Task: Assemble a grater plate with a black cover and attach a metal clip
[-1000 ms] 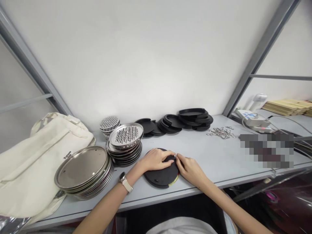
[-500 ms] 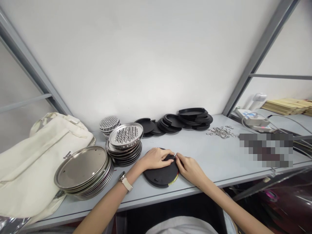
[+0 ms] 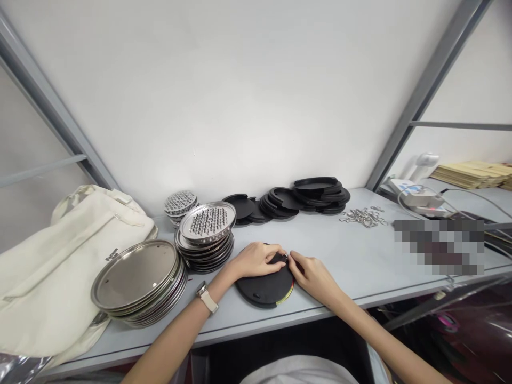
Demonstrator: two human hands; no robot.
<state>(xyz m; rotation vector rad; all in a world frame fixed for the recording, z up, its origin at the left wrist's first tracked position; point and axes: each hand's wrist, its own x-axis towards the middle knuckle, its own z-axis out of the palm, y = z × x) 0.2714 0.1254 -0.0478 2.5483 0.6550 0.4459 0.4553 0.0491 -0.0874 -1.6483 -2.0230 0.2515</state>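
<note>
A black round disc (image 3: 266,288) lies flat near the front edge of the grey table (image 3: 352,261). My left hand (image 3: 256,260) rests on its top, fingers curled and pressing down. My right hand (image 3: 312,276) is at the disc's right rim, fingertips pinched on a small metal piece (image 3: 286,258) where the two hands meet. A watch sits on my left wrist.
Left of the disc stand a stack of perforated metal discs (image 3: 207,234), a stack of plain steel lids (image 3: 138,282) and a white cloth bag (image 3: 60,266). Black discs (image 3: 292,200) are piled at the back, with loose metal clips (image 3: 362,216) to their right.
</note>
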